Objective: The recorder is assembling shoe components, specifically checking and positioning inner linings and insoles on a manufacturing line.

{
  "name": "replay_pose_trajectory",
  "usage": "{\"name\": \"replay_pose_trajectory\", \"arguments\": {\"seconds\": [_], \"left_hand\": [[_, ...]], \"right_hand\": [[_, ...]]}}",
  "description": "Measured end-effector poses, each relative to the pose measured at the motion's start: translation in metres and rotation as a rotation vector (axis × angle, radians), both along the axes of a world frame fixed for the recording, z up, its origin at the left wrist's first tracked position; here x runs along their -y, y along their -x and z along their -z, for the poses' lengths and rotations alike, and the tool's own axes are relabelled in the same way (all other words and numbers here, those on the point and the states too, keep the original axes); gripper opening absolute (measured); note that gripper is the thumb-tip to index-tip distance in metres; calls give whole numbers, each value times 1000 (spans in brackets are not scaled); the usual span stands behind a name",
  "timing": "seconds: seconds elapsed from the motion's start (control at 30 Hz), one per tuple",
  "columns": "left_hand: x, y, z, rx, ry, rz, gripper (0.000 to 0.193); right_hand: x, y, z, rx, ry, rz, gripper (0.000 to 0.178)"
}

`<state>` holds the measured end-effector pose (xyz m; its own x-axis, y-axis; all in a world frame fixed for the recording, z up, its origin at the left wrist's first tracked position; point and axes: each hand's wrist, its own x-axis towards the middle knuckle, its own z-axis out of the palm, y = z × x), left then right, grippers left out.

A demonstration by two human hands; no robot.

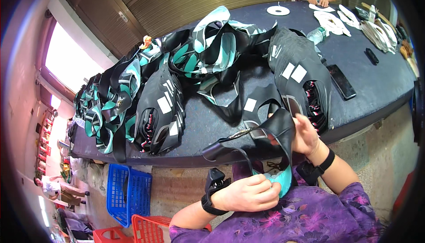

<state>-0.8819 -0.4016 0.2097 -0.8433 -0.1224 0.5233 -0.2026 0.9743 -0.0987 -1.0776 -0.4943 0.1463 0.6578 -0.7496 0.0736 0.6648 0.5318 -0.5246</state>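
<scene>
Between my hands, at the front edge of the dark table, is a black shoe upper (282, 125) with a teal lining. My left hand (253, 193) is closed, its fingertips pinching the teal part low in front of me. Higher up and to the right, my right hand (304, 135) holds the black side, fingers curled round its edge. Just beyond lies a flat black upper piece (261, 105) with a white label. A thick stack of black uppers (292, 52) with white labels stands behind my right hand; a similar stack (164, 105) sits to the left.
A heap of black and teal uppers (117, 94) covers the table's left and back. At right lie a phone (341, 81), a plastic bottle (317, 35) and white pieces (332, 23). A co-worker's hands (319, 0) work at the far edge. Blue (128, 194) and red (150, 229) baskets stand on the floor.
</scene>
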Motion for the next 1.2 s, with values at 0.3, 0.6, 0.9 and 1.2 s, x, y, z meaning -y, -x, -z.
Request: {"name": "replay_pose_trajectory", "arguments": {"seconds": [0.3, 0.6, 0.9, 1.2], "left_hand": [[-3, 7, 30, -39, -126, -190, 21], [15, 14, 45, 67, -335, -499, 71], [70, 58, 38, -13, -666, -508, 24], [78, 56, 47, 522, -334, -585, 12]], "right_hand": [[15, 24, -6, -161, 245, 421, 29], [5, 27, 2, -691, 398, 719, 24], [12, 26, 3, -683, 396, 734, 25], [16, 26, 9, -608, 473, 711, 28]]}}
